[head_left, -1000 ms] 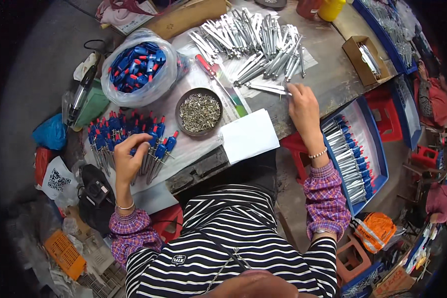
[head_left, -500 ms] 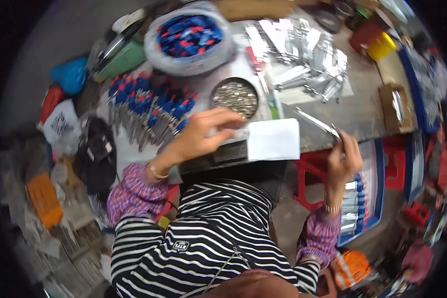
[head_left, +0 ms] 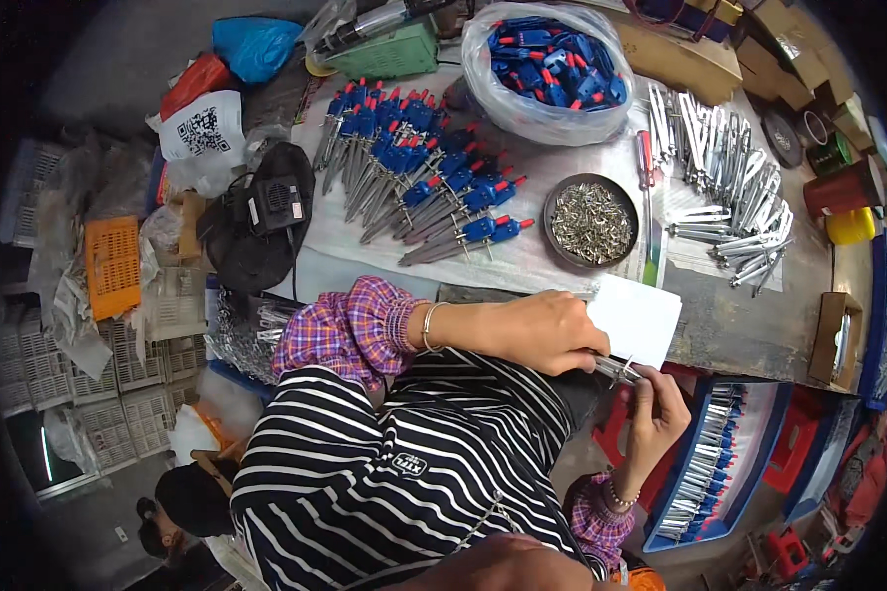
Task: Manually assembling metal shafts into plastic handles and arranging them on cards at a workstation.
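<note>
At the table's near edge I see both hands meet on one small metal part (head_left: 616, 368): my left hand (head_left: 547, 330) is clenched over one end, my right hand (head_left: 660, 399) pinches the other end from below, just beside a white sheet of paper (head_left: 633, 317). Below the right hand, a blue tray (head_left: 759, 463) holds a row of pieces laid side by side with blue and red ends — by my reckoning the finished stock, and it is only partly filled. Farther out on the table (head_left: 739, 325), a spread of blue-handled tools (head_left: 419, 177) lies next to a round tin of small metal bits (head_left: 591, 219), with a pile of bare metal clips (head_left: 724, 182) to its right. At the far edge a clear bag of blue plastic parts (head_left: 552, 64) stands full — I judge much work is left.
</note>
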`<action>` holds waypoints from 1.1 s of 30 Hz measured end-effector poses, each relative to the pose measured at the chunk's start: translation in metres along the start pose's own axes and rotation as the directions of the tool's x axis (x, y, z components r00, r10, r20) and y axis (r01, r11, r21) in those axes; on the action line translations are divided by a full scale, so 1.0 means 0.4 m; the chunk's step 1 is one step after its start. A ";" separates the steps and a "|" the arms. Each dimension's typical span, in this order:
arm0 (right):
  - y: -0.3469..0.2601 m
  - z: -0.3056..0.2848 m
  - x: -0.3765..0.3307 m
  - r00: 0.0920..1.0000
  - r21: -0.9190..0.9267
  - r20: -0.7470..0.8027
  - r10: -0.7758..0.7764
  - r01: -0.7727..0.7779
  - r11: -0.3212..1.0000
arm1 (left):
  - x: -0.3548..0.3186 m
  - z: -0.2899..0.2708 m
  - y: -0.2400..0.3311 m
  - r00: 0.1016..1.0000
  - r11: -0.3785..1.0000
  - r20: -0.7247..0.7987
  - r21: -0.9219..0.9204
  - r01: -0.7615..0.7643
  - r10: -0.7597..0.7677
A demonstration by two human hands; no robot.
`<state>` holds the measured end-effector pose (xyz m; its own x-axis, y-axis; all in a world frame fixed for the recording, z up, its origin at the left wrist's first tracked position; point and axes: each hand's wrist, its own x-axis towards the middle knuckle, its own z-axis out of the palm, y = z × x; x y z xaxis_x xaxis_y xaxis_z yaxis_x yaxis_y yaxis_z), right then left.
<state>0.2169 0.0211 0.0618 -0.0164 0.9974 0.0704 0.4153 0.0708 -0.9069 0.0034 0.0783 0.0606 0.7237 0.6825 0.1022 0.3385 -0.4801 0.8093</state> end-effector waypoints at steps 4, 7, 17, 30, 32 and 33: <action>0.013 0.036 -0.016 0.928 0.480 -0.002 0.373 -0.326 0.814 | -0.013 0.002 0.003 0.992 0.981 -0.016 -0.153 0.119 -0.122; 0.016 0.094 -0.037 0.927 0.707 0.032 0.373 -0.285 0.648 | -0.007 0.033 -0.006 0.967 0.886 -0.010 -0.402 0.230 -0.256; 0.029 0.150 -0.034 0.805 0.857 0.306 0.508 -0.465 0.221 | -0.014 0.059 -0.012 0.926 0.865 0.052 -0.340 0.368 -0.373; 0.074 0.141 -0.072 0.837 0.844 0.359 0.414 -0.480 0.240 | 0.016 0.030 -0.013 0.893 0.706 0.097 -0.577 0.410 -0.439; 0.071 0.139 -0.073 0.813 0.813 0.412 0.411 -0.532 0.237 | 0.022 0.032 -0.018 0.899 0.720 0.091 -0.566 0.401 -0.429; 0.071 0.140 -0.071 0.813 0.813 0.414 0.409 -0.532 0.235 | 0.027 0.031 -0.015 0.902 0.726 0.104 -0.558 0.403 -0.420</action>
<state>0.1782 -0.0045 0.0107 -0.2197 0.8461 -0.4857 -0.6334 -0.5024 -0.5885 0.0166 0.0817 0.0496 0.5729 0.7595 -0.3080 0.2015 0.2337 0.9512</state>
